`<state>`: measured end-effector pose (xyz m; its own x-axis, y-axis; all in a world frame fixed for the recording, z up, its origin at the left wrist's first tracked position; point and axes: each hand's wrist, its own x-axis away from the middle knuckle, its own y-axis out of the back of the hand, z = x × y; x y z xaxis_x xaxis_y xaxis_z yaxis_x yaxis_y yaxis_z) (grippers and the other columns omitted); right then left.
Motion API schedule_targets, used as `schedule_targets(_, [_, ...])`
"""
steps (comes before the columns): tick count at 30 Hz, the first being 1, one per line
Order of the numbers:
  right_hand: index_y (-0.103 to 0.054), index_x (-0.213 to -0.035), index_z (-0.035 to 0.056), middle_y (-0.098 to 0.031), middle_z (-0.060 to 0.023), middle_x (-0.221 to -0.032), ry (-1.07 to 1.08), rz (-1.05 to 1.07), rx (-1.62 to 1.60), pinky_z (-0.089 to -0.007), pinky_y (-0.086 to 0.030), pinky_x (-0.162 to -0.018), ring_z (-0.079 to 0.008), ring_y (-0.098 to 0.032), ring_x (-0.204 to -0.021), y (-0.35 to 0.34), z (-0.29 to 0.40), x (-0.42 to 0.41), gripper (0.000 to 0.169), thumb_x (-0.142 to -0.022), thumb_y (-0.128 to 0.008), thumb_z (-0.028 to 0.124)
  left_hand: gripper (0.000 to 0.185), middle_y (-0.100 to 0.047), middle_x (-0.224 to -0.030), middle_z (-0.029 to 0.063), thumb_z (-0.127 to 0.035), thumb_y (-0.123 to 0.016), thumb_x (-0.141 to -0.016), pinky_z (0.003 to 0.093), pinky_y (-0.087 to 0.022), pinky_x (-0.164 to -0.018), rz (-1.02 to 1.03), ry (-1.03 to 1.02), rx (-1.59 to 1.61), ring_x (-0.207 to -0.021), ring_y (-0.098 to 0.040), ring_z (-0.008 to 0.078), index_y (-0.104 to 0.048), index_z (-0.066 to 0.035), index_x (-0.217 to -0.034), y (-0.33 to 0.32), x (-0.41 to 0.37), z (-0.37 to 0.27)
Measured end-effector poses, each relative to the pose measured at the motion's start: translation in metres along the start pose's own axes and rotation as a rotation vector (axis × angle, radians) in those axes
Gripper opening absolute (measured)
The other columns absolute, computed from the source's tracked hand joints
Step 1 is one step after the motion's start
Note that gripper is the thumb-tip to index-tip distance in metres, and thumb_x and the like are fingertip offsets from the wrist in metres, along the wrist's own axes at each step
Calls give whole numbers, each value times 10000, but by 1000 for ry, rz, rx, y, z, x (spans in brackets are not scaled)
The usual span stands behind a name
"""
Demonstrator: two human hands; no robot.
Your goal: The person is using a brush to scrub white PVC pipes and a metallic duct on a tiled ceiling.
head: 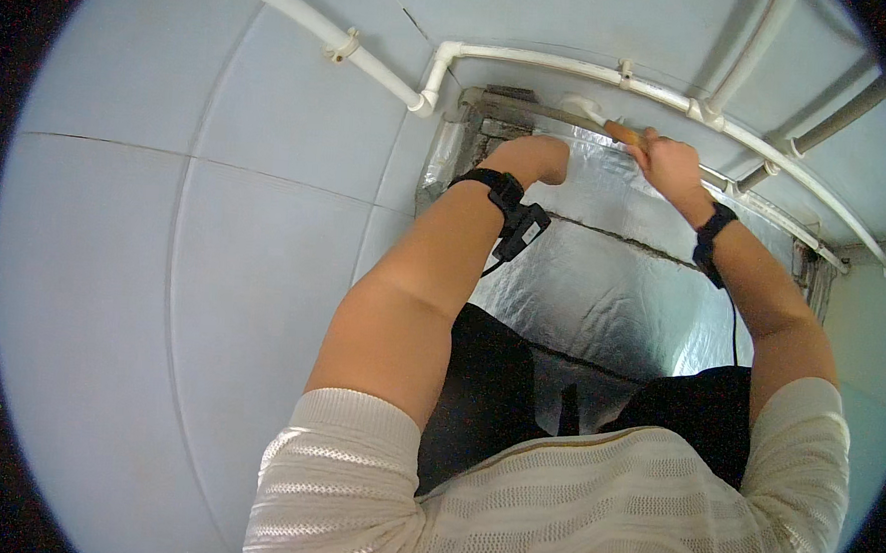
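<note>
My right hand (668, 164) grips the orange-brown handle (622, 132) of a tool close to the tiled wall. The tool's pale far end points left toward a white patch or tool head (583, 105) at the wall; which of these it is, I cannot tell. My left hand (543, 160) is bent down over a foil-covered surface (607, 293), near its far left corner. Its fingers are turned away from view, so whatever they may hold is hidden. Both wrists wear black straps, and a small black device (522, 232) hangs from the left one.
White plastic pipes (545, 56) run along the walls above my hands, held by clips. A greyish pipe (542, 110) passes lower, behind the hands. Rough, dark masonry (495, 133) edges the foil's left corner. A tiled wall (278, 268) stands close on my left.
</note>
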<state>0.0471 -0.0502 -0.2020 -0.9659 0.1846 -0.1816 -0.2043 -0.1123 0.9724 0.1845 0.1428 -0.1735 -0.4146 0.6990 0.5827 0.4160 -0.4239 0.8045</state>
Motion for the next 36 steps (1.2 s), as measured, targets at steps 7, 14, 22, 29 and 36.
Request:
schedule_targets(7, [-546, -971, 79, -630, -154, -683, 19, -91, 2, -454, -481, -521, -343, -630, -631, 45, -39, 29, 346, -889, -527, 415, 238, -668, -942, 152, -211, -548, -790, 413, -496, -759, -235, -99, 80, -856, -633, 332, -653, -64, -944, 52, 39, -14])
schedule_targets(14, [-536, -1013, 65, -640, -150, -713, 1, -40, -82, -464, -485, -541, -354, -626, -655, 23, -6, 2, 384, -888, -527, 427, 235, -644, -981, 155, -231, -510, -846, 411, -483, -813, -930, 279, 182, -913, -607, 348, -657, -128, -1000, 93, 51, 57])
schedule_targets(22, [-575, -934, 51, -638, -179, -731, -52, 92, -37, -476, -496, -610, -362, -629, -707, 35, -9, -3, 422, -888, -508, 464, 220, -642, -995, 115, -167, -523, -838, 440, -479, -807, -1053, 226, 106, -927, -597, 320, -662, -95, -993, 62, 72, 97])
schedule_targets(29, [-584, -905, 52, -631, -168, -693, -101, 35, 33, -453, -488, -566, -349, -625, -665, 54, -30, 27, 436, -890, -501, 479, 196, -636, -964, 128, -180, -517, -842, 429, -480, -781, -1040, 106, 155, -898, -596, 330, -641, -96, -968, 80, 48, 63])
schedule_targets(36, [-538, -952, 69, -601, -135, -594, -128, 59, -27, -447, -468, -486, -342, -608, -557, 51, 16, 16, 384, -896, -508, 448, 181, -539, -718, 150, -177, -579, -834, 400, -437, -609, -894, -159, 303, -660, -525, 320, -482, -31, -788, 76, 43, 36])
